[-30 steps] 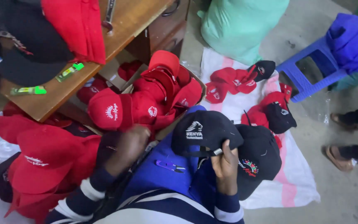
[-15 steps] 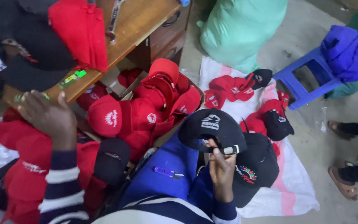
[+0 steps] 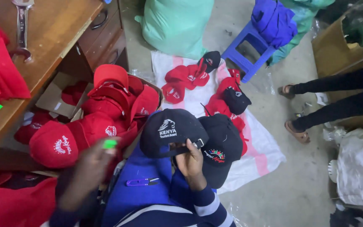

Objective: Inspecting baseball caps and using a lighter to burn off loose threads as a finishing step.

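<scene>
My right hand (image 3: 190, 163) grips the back strap of a black cap (image 3: 169, 131) with white stitching, held over my blue-clad lap. A second black cap (image 3: 225, 147) lies under it to the right. My left hand (image 3: 90, 170) is blurred, low at the left, and pinches a small green object (image 3: 110, 143) at its fingertips, just in front of a heap of red caps (image 3: 106, 111). Purple thread snips (image 3: 142, 182) rest on my lap between the two hands.
A wooden desk (image 3: 53, 40) with a wrench (image 3: 22, 25) stands at the left. On the floor a white sheet (image 3: 261, 147) carries more red caps (image 3: 185, 77). Beyond are a green sack (image 3: 177, 23), a blue stool (image 3: 248, 52) and another person's legs (image 3: 328, 101).
My left hand rose from the lap toward the desk edge, then came back down holding the small green object. My right hand kept its hold on the black cap.
</scene>
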